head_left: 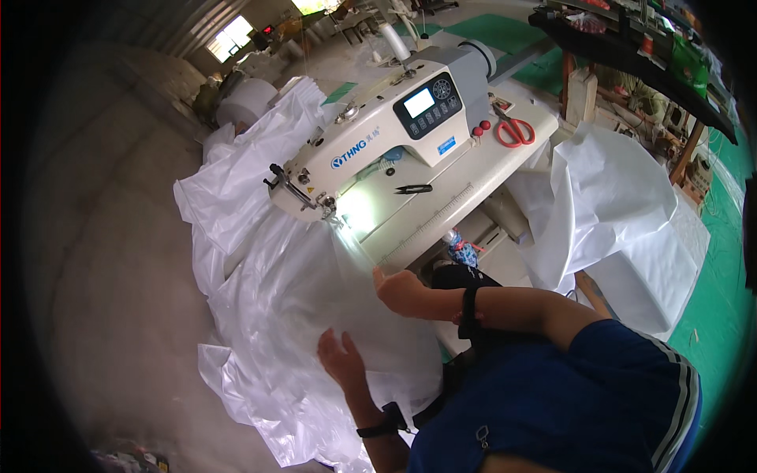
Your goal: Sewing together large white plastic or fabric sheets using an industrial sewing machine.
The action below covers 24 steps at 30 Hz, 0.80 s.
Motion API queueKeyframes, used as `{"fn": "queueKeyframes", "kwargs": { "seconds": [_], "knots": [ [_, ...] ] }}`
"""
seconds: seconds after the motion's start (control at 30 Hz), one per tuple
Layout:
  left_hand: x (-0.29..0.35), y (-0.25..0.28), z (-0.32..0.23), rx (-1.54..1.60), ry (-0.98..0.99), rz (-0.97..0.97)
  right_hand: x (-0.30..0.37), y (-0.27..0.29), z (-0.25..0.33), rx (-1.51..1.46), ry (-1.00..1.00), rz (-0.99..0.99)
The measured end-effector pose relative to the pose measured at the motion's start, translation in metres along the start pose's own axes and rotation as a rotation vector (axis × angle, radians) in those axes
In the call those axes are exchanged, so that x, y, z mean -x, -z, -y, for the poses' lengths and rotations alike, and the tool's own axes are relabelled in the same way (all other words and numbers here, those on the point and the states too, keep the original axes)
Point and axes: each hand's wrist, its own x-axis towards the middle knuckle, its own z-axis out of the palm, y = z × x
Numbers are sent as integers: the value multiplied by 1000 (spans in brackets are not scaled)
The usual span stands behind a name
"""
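Note:
A large white plastic sheet (292,315) lies in folds from the sewing machine's needle end down toward my body. My right hand (402,293) is at the table's front edge, its fingers pinched on the sheet's edge. My left hand (341,360) rests over the sheet nearer to me, thumb and fingers apart, with nothing gripped. The white sewing machine (378,130) stands beyond both hands. Its lamp lights the needle area, where the sheet's edge runs beneath the presser foot. The needle itself is too small to make out.
On the sewing table (441,213) lie black thread snips (414,189) and red-handled scissors (514,132). More white sheeting (607,205) is heaped at the right. A dark rack (631,63) holding thread and bags stands at the far right. Green matting (710,299) covers floor there.

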Motion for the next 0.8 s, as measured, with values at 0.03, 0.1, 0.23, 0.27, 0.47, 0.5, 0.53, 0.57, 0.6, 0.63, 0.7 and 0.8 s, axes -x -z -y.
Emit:
{"fn": "queueKeyframes", "kwargs": {
  "seconds": [0.03, 0.1, 0.23, 0.27, 0.47, 0.5, 0.53, 0.57, 0.6, 0.63, 0.7, 0.8],
  "knots": [
    [-2, -1, 15, 18, -36, -42, -6, 0, 1, -4, 2, -44],
    [-8, -1, 41, -146, 144, 115, -18, -1, 2, -18, -19, -56],
    [-26, -6, 77, -260, 236, 222, -46, -3, -2, 3, 9, -40],
    [-30, -9, 82, -259, 237, 221, -54, -2, -3, -19, -15, -41],
    [-72, -26, 113, -427, 177, 305, -96, 6, -11, -111, -67, 37],
    [-80, -29, 117, -375, 172, 324, -101, 6, -13, -134, -107, 33],
    [-87, -31, 120, -327, 161, 344, -106, 5, -15, -154, -100, 22],
    [-95, -33, 121, -323, 169, 343, -113, 4, -18, -181, -91, 19],
    [-103, -35, 122, -317, 170, 365, -119, 2, -21, -190, -101, 32],
    [-109, -37, 123, -319, 183, 409, -125, -1, -23, -207, -84, 16],
    [-123, -40, 121, -309, 188, 399, -138, -5, -26, -187, -80, 77],
    [-143, -45, 121, -310, 223, 415, -145, -7, -26, -307, -217, 87]
  ]
}}
